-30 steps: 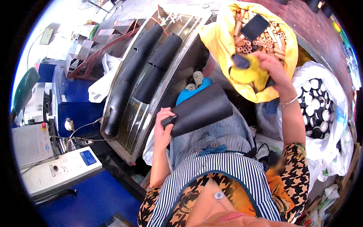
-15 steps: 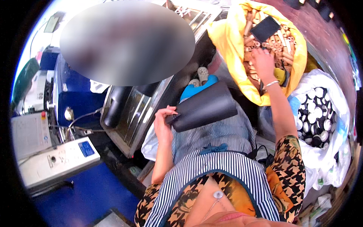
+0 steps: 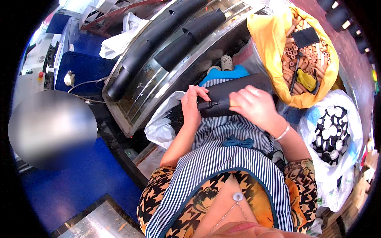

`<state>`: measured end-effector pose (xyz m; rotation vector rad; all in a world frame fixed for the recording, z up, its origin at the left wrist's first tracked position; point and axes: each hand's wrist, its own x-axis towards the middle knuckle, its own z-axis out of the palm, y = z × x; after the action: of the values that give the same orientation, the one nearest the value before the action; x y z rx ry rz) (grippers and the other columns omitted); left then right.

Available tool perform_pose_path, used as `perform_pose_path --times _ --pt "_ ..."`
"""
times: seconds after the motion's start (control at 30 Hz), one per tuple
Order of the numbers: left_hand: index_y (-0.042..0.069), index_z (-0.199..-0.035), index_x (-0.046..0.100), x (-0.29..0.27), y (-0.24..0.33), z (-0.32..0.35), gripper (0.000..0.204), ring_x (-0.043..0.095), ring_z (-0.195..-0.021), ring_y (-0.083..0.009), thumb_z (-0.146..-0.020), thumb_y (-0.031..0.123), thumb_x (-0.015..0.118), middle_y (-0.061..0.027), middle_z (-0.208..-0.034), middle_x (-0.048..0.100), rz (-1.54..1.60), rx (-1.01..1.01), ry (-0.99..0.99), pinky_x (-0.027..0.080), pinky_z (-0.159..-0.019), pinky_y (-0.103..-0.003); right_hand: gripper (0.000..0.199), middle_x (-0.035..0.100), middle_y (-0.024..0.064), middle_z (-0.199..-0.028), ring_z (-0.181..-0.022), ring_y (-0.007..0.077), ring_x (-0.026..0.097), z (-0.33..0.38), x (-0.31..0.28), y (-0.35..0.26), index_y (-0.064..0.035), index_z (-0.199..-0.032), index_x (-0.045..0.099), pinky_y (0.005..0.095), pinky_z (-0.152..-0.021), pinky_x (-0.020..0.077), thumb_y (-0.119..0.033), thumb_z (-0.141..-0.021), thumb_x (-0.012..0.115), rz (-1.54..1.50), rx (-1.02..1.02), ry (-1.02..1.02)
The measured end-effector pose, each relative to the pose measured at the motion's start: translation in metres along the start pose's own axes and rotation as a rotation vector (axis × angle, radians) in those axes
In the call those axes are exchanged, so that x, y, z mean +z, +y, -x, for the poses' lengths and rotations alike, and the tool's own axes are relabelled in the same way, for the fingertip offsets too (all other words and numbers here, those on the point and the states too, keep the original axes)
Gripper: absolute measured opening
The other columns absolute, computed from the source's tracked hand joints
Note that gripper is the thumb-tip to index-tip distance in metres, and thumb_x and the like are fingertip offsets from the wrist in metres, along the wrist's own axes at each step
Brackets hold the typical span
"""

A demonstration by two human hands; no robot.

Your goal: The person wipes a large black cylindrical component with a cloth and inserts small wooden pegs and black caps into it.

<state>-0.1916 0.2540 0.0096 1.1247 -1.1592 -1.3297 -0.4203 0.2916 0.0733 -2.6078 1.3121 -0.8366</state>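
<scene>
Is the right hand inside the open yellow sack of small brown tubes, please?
No, the right hand is over the large black cylinder, outside the open yellow sack.

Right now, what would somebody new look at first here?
Probably the bright yellow fabric sack at upper right, filled with tan hollow tubes. Next, the smooth black tapered cylinder in the middle, with the left hand at its left end. Below the sack, the white plastic bag of small black-and-white round pieces stands out too.

Blue cabinet (image 3: 90,55) at left; reddish floor (image 3: 351,65) at right.
</scene>
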Motion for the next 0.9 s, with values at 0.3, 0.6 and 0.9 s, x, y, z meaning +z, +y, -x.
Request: perform_pose_path --times 0.3,0.6,0.9 --pt "0.003 -0.069 0.054 0.011 -0.003 0.011 0.048 0.057 -0.086 -0.0228 -0.105 0.028 0.033 -0.0080 -0.070 0.059 -0.127 0.148 -0.012 0.042 -0.088 -0.038 0.025 0.054 0.0018 -0.078 -0.071 0.0149 0.058 -0.013 0.027 0.000 -0.0092 -0.093 0.059 0.0291 -0.054 0.0502 -0.028 -0.078 0.068 0.064 -0.344 -0.104" --pt "0.006 -0.073 0.042 0.009 -0.013 0.032 0.031 0.052 -0.075 -0.0233 -0.100 0.018 0.034 -0.0079 -0.072 0.051 -0.251 0.385 0.067 0.039 -0.098 -0.043 0.037 0.063 0.0088 -0.067 -0.060 0.0275 0.065 -0.027 0.034 -0.028 -0.0063 -0.096 0.052 0.0422 -0.053 0.0504 -0.037 -0.084 0.068 -0.269 0.034 -0.368" --pt "0.004 -0.075 0.044 0.008 -0.003 0.007 0.034 0.052 -0.076 -0.0212 -0.101 0.024 0.037 -0.0084 -0.073 0.053 -0.066 0.063 -0.108 0.040 -0.092 -0.038 0.032 0.067 0.0080 -0.067 -0.063 0.0227 0.066 -0.045 0.010 -0.007 -0.0041 -0.083 0.062 0.0337 -0.056 0.0503 -0.036 -0.088 0.064 -0.598 0.445 -0.416"
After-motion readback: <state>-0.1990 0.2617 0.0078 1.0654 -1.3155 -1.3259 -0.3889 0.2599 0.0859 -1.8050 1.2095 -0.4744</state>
